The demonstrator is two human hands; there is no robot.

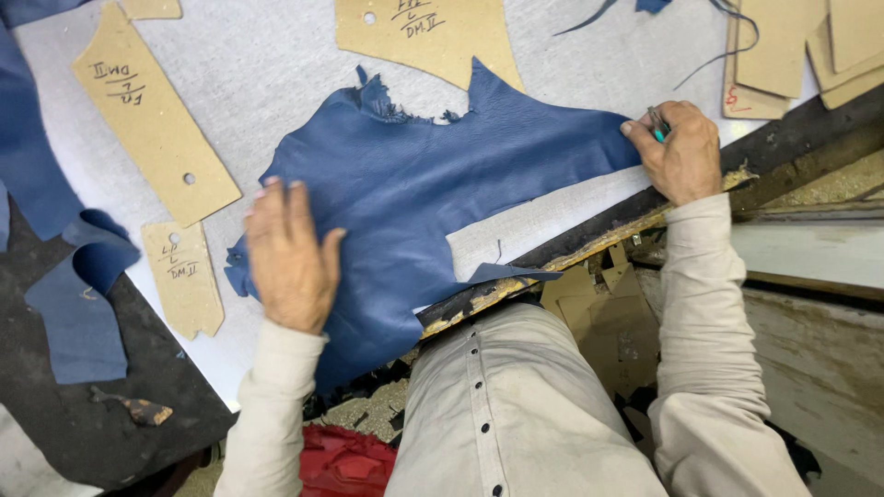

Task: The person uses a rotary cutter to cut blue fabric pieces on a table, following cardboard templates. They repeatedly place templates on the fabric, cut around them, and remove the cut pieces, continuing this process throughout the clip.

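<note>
Left hand (290, 258) lies flat, fingers spread, on the blue leather hide (433, 184) at the table's near edge. Hide is uncut here; no pattern laid on it. Right hand (680, 152) is clenched on a teal-handled tool (657, 125) at its right tip.

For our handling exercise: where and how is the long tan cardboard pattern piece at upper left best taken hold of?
Grip the cardboard pattern piece at its lower end near the punched hole, coming from the left hand's side. It lies flat and bare on the grey table, so slide fingertips under that edge, then pinch.
</note>
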